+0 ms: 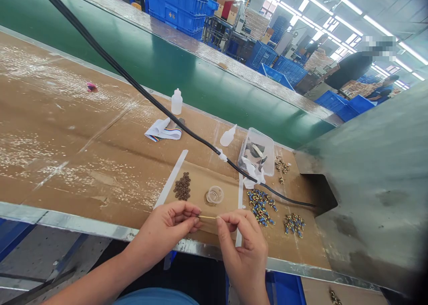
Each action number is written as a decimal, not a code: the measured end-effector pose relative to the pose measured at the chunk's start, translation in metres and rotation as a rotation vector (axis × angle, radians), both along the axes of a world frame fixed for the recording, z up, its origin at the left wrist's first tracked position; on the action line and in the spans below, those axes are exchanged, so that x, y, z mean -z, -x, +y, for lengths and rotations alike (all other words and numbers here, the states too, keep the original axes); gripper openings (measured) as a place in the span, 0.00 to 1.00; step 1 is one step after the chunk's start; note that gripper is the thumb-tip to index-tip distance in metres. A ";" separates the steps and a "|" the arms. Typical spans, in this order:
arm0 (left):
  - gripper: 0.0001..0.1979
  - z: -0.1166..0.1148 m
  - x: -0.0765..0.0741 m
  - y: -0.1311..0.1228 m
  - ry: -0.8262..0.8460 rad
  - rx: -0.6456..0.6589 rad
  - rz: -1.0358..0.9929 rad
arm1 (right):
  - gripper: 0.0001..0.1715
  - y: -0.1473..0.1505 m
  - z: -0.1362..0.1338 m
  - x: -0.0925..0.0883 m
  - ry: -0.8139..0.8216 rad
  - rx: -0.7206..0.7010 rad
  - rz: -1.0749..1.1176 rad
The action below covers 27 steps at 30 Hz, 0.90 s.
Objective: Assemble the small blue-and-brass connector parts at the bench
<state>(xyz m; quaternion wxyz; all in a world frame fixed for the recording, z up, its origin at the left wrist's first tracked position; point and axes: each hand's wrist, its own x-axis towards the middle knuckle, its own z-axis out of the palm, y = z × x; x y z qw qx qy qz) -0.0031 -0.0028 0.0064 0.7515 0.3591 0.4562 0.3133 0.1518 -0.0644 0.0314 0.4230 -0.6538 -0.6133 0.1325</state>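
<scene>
While both hands pinch a thin brass-coloured pin (207,217), it lies roughly level at lower centre of the frame, just above the bench's near edge. The left hand (170,227) closes on one end and the right hand (242,247) on the other, each in a narrow grip between thumb and fingers; nothing fitted to the pin can be made out. Just beyond lie a heap of dark brown beads (182,186) and a small clear plastic cup (215,195), both on a brown cardboard sheet (227,202). To the right sit a pile of blue-and-brass fittings (260,207), a second such pile (294,224), and a scatter of small brass parts (281,164), all unboxed. A clear plastic tub (257,151) holds more pieces near a black cable (197,138) that crosses the bench. The steel bench edge (83,222) runs just below the hands, a grey metal hood (374,175) closes the right side, and bare bench stretches left.
</scene>
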 end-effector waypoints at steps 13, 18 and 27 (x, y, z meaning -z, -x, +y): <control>0.08 0.001 0.000 0.001 -0.033 0.035 0.004 | 0.06 0.000 0.003 0.000 0.015 0.009 -0.004; 0.09 0.003 -0.002 0.001 -0.030 0.046 0.038 | 0.06 0.000 0.003 -0.001 0.014 0.009 -0.005; 0.08 0.002 0.000 0.001 -0.039 0.055 0.009 | 0.06 0.000 0.002 0.000 0.017 0.011 0.006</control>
